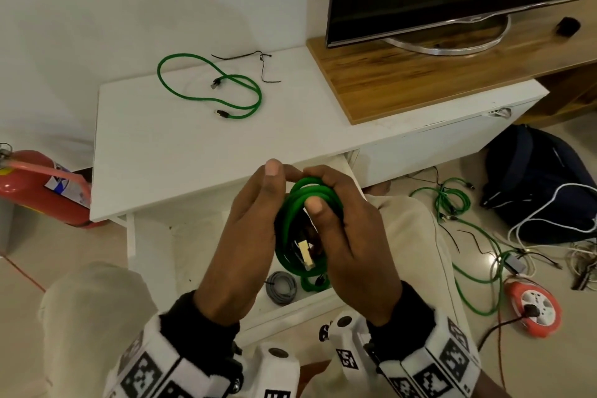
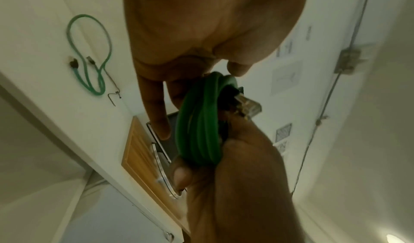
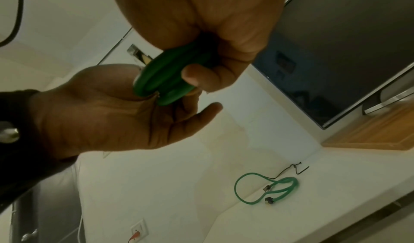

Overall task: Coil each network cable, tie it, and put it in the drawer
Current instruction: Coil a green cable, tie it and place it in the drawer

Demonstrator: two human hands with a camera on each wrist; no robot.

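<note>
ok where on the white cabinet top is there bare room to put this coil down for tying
The near half of the white cabinet top is bare, from the loose green cable forward to the front edge. The back is crowded: that cable and the black ties. The wooden board closes the right.

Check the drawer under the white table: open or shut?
Open. The drawer is pulled out beneath the hands, and a grey coil and a green coil are visible inside it.
</note>
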